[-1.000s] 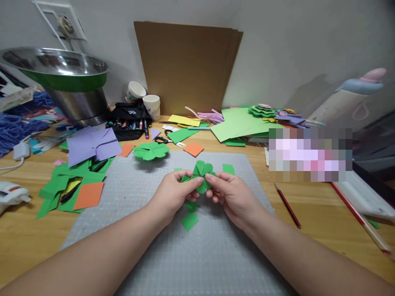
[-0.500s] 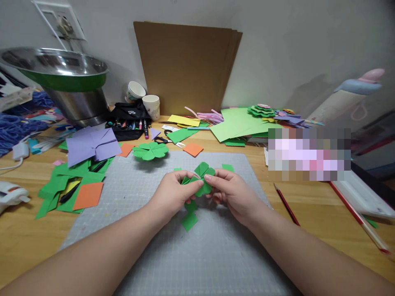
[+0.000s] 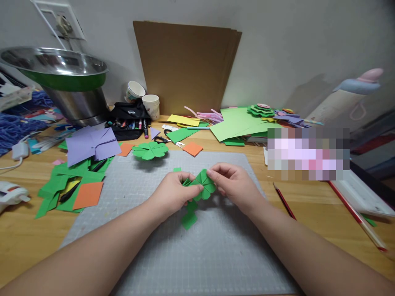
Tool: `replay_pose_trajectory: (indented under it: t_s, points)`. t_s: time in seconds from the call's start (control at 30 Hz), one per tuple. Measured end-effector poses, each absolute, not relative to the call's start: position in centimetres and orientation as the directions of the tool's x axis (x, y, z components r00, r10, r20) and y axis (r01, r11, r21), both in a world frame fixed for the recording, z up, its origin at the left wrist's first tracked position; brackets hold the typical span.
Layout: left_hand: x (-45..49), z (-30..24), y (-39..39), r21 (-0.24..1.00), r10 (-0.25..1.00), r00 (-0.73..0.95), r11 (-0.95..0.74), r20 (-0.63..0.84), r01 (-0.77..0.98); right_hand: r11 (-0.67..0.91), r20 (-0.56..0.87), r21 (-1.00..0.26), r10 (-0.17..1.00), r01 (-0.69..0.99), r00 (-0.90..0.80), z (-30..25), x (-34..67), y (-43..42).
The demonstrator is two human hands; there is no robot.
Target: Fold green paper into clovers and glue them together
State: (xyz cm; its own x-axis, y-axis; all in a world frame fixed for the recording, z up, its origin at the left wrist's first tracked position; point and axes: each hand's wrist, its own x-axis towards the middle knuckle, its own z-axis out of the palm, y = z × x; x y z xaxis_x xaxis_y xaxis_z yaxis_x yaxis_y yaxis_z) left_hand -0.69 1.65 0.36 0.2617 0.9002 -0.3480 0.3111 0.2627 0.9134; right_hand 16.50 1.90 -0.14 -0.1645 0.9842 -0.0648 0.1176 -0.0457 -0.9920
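Note:
Between my two hands is a green folded paper flower [image 3: 206, 183] with creased, rounded petals, raised over the grey cutting mat [image 3: 197, 255]. My left hand [image 3: 175, 189] pinches its left side, thumb on top near the middle. The thumb and fingers of my right hand [image 3: 233, 183] close on the upper right petal edge. Below the flower lie small green paper pieces [image 3: 189, 220] on the mat. A second green paper flower [image 3: 150, 151], spread flat, rests at the mat's back left. The undersides of my fingers are partly hidden by the paper.
Purple folded paper [image 3: 92, 144] and green scraps [image 3: 55, 187] lie left, near a glue-tape dispenser [image 3: 12, 193]. Scissors [image 3: 166, 137] and an orange square [image 3: 193, 149] lie behind the mat. A pencil [image 3: 284, 201] is at right; cardboard sheets [image 3: 188, 65] lean on the wall.
The flower has been turned slightly and sits a little lower. My right hand's grip has moved up to the flower's upper right edge, while my left hand keeps its pinch.

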Motion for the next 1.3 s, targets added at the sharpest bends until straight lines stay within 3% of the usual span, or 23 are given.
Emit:
replay_pose_trajectory:
  t_s: [0.3,0.83,1.3]
  points:
    - [-0.59,0.28,1.65,0.909,0.899,0.247,0.28,-0.361,0.31,-0.152,-0.144,-0.987,0.981,-0.052,-0.131,-0.26,16.07,1.6]
    - [-0.61,0.48,1.78,0.903,0.889,0.249,0.308,-0.385,0.299,-0.155,-0.151,-0.988,0.969,-0.008,-0.198,-0.04,16.61,1.99]
    - [-0.74,0.17,1.72,0.899,0.886,0.244,0.318,-0.395,0.301,-0.149,-0.145,-0.989,0.976,-0.014,-0.16,-0.23,16.35,1.91]
